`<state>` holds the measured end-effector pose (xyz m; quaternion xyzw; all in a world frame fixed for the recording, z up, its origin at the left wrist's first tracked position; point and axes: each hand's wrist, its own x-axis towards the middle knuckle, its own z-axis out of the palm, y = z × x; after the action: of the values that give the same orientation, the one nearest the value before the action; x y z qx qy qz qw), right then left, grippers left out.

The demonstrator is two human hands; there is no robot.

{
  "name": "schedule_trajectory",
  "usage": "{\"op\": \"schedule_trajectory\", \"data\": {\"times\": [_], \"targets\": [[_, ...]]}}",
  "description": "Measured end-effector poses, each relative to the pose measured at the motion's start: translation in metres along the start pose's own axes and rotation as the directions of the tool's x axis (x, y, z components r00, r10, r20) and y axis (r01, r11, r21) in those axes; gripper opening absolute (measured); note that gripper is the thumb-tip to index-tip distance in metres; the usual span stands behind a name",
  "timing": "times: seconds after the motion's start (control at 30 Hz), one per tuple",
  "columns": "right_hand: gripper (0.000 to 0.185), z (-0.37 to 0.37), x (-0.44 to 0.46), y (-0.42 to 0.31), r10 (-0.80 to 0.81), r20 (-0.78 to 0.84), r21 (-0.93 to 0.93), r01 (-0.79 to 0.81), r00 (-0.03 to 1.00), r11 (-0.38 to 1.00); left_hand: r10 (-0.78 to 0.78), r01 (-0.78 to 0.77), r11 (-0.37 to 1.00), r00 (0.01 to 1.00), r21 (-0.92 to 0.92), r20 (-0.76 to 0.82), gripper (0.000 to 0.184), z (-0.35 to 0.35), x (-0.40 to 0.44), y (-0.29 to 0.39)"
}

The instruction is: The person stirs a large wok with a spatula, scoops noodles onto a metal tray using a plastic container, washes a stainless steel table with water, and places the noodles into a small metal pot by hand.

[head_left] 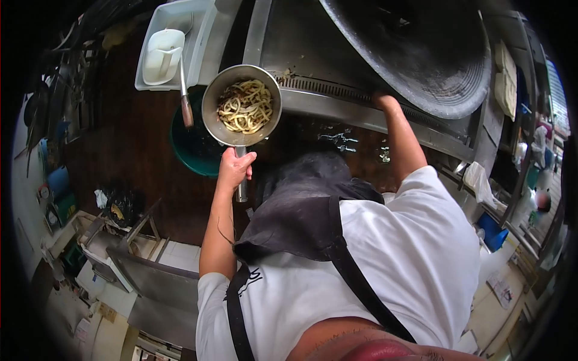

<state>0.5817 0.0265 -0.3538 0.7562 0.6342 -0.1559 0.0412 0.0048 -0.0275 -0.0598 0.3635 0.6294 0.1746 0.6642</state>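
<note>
My left hand (pixel 236 169) is wrapped round the metal handle of a round steel pan (pixel 211 114). Thick pale noodles (pixel 247 108) with darker bits lie inside the pan, which is held level in front of the metal counter edge. On the right, my right hand (pixel 383 100) is at the counter's front edge, beside the lower rim of a large grey wok (pixel 445 111). Its fingers are hidden, so what it touches cannot be made out.
A white tray (pixel 206 48) holding a white scoop container (pixel 162 57) stands at the upper left, with a wooden-handled utensil (pixel 186 108) across its edge. Below is a green tub (pixel 192 159). A slotted drain (pixel 325 88) runs along the counter (pixel 337 105).
</note>
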Motion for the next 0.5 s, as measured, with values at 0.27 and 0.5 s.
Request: {"op": "schedule_trajectory", "data": {"times": [0.27, 0.5], "targets": [[0.025, -0.12, 0.021, -0.371, -0.304, 0.354, 0.261, 0.219, 0.884, 0.94, -0.027, 0.024, 0.998, 0.999, -0.051, -0.046, 0.019, 0.011, 0.002, 0.004], [0.051, -0.107, 0.042, -0.231, 0.044, -0.387, 0.47, 0.156, 0.921, 0.869, -0.026, 0.026, 0.997, 1.0, -0.071, 0.003, 0.019, 0.006, 0.0, -0.008]]}}
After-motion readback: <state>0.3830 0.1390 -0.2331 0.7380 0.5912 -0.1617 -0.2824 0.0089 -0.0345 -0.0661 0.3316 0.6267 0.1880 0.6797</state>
